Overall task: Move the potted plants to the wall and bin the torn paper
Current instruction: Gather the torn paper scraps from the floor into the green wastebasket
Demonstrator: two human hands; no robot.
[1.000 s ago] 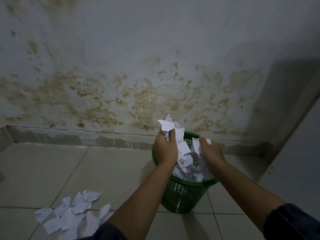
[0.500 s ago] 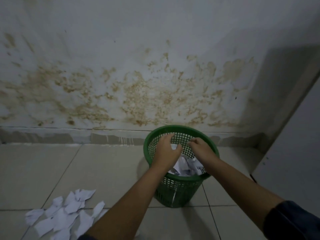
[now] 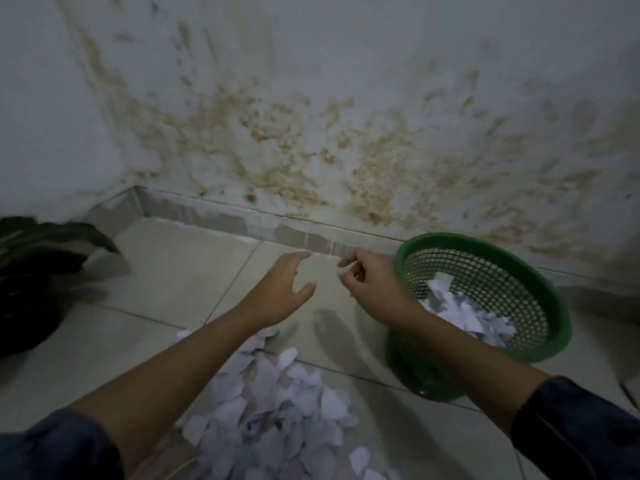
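Observation:
A green mesh bin (image 3: 450, 240) stands on the tiled floor by the stained wall (image 3: 311, 98), tilted in view, with torn white paper (image 3: 460, 313) inside. A heap of torn paper (image 3: 273, 410) lies on the floor under my forearms. My left hand (image 3: 280, 289) hovers open above the floor, fingers spread, holding nothing. My right hand (image 3: 370, 285) is just left of the bin with its fingers loosely curled; a tiny white fleck shows at the fingertips, and I cannot tell if it is held. A dark leafy potted plant (image 3: 34, 271) sits at the far left near the corner.
The wall meets the floor at a grey skirting (image 3: 214, 209), with a corner at the left. Bare tiles (image 3: 180, 271) lie between the plant and my hands.
Both hands have come out of the bin and swung left over the floor. The handful of paper they held now lies in the bin. My view turned left, bringing the plant in.

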